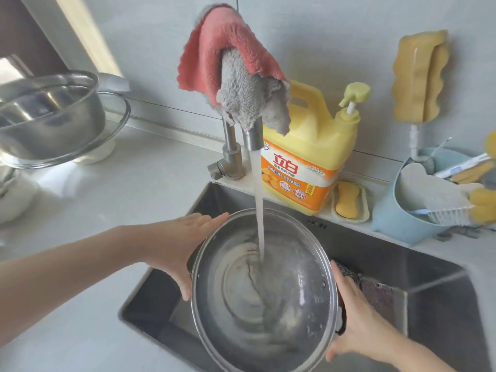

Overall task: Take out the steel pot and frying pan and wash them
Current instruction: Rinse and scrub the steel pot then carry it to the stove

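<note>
Both hands hold the steel pot (pixel 264 294) over the sink (pixel 418 267): left hand (pixel 177 242) and right hand (pixel 354 315) press flat-fingered against opposite sides. Tap water (pixel 259 210) streams into it from the cloth-draped faucet (pixel 252 135). Yellow detergent jug (pixel 308 157) stands behind; second pot (pixel 51 114) on tabletop (pixel 134 189), left.

Bright daylight pours from the upper left of my view; edges bend fisheye-style, and everything looks slightly soft.
</note>
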